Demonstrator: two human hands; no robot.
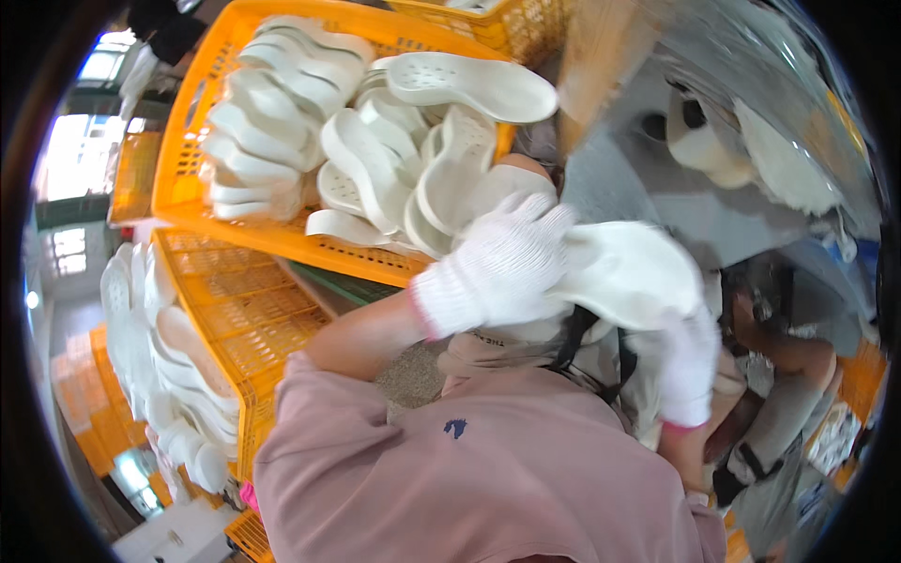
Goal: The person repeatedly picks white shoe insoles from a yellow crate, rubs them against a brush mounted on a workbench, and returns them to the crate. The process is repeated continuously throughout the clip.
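Between my gloved hands is a white shoe sole (643, 274), raised in front of my chest. My left hand (502, 263), in a white knit glove with a pink cuff edge, is closed on one end of it. My right hand (690, 361), gloved the same way and smeared by motion, grips the sole's near right edge; its separate fingers are hard to make out. Close beyond my left hand stands an orange plastic crate (328, 251) filled with white soles. One loose sole (469, 86) lies on top at its right side, showing small holes at one end.
A second orange crate (249, 300) stands at the left, with stacked white soles (178, 375) beside it. At the right, a grey surface (619, 178) carries white pieces (788, 159) under clear plastic. Another person's bent arm (793, 357) shows at the far right.
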